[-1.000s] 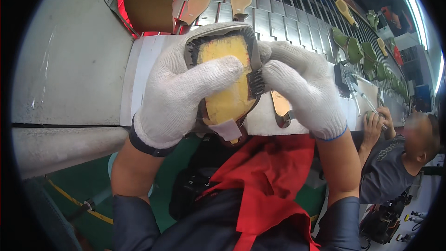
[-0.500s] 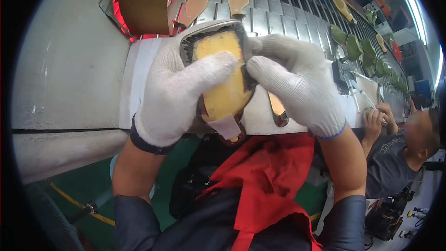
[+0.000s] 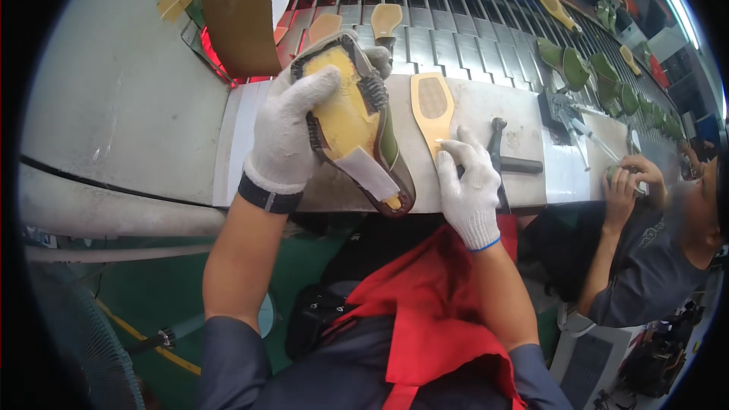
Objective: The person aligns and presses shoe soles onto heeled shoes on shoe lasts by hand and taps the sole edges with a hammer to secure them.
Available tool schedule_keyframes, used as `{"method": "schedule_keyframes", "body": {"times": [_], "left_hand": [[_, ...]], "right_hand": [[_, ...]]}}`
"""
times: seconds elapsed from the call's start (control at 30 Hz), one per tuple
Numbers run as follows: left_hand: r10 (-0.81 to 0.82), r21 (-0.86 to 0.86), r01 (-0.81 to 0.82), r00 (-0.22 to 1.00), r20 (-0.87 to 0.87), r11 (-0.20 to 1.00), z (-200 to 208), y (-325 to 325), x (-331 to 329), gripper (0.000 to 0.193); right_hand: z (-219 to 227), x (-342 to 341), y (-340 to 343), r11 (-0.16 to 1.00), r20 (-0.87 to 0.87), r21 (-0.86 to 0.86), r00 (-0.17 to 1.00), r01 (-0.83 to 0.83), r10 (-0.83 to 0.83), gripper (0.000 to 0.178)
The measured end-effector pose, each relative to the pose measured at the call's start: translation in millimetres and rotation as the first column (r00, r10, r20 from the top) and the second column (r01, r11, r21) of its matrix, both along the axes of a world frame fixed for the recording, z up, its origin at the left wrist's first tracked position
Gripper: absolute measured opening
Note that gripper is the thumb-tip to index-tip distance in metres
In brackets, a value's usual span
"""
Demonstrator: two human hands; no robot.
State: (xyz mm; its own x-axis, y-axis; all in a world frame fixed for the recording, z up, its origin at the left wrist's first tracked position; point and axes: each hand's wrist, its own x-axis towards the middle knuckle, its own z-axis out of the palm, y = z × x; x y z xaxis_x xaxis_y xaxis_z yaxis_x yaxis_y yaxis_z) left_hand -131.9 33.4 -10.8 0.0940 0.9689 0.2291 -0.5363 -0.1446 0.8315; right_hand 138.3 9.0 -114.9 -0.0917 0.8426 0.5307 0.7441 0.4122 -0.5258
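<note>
My left hand (image 3: 285, 133), in a white knitted glove, is closed around a shoe upper on a last (image 3: 343, 118), held tilted above the bench. Its underside faces me: a yellow bottom, a dark pleated edge and a white strip near the narrow end. Green and brown show along its side. My left thumb presses on the yellow surface. On the bench lies a tan shoe sole (image 3: 430, 102) with a greyish oval patch. The gloved right hand (image 3: 472, 190) has its fingertips and thumb pinched at the sole's narrow end. Just right of this hand lies a hammer (image 3: 519, 164).
Beyond the bench (image 3: 510, 99), a roller conveyor (image 3: 456, 11) carries more soles and yellow-bottomed lasts. Green uppers (image 3: 566, 64) line its right part. A brown board (image 3: 241, 26) stands at the left. A co-worker (image 3: 645, 258) handles a green piece at the right.
My right hand has let go of the upper and moved down right to the sole on the bench. The left hand now holds the upper alone, more tilted, and the hammer has come into view.
</note>
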Motion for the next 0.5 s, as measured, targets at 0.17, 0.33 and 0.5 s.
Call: {"method": "schedule_keyframes", "body": {"times": [0.17, 0.33, 0.5], "left_hand": [[0.005, -0.015, -0.004, 0.998, 0.069, 1.0, -8, -2, -2, 0.069], [0.067, -0.009, -0.066, 0.997, 0.027, 0.998, -1, -13, 3, 0.068], [-0.062, 0.034, 0.058, 0.992, 0.106, 0.998, 4, -5, 13, 0.056]], "right_hand": [[24, 9, -39, 0.937, -0.299, -0.346, 0.952, -0.037, -0.073, 0.031], [26, 52, -137, 0.869, -0.83, -0.424, 0.493, -0.254, -0.261, 0.03], [13, 52, -122, 0.466, -0.822, -0.522, 0.276, -0.715, -0.498, 0.046]]}}
